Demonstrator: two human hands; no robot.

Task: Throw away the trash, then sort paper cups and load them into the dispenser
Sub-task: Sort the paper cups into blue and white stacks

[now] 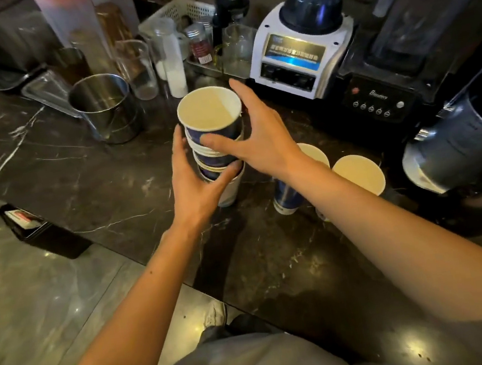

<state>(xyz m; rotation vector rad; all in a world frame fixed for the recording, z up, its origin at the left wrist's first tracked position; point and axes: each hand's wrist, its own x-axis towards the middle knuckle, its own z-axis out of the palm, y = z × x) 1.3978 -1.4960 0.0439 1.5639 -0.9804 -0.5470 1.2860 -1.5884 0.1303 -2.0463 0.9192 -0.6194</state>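
Note:
A stack of blue-and-white paper cups (210,116) stands nested on the dark marble counter (86,178), its cream inside facing up. My left hand (192,185) wraps the lower part of the stack from the left. My right hand (255,137) grips the upper cups from the right, thumb across the front. Two more paper cups stand to the right: one (287,197) mostly hidden behind my right forearm, the other (359,174) open-topped beside it.
A steel canister (107,108) stands left of the stack, with glass jars (139,68) and a white basket (180,11) behind. A white blender (296,52), a black blender (384,93) and a steel pitcher (455,145) line the right. A black box (29,224) sits at the counter's left edge.

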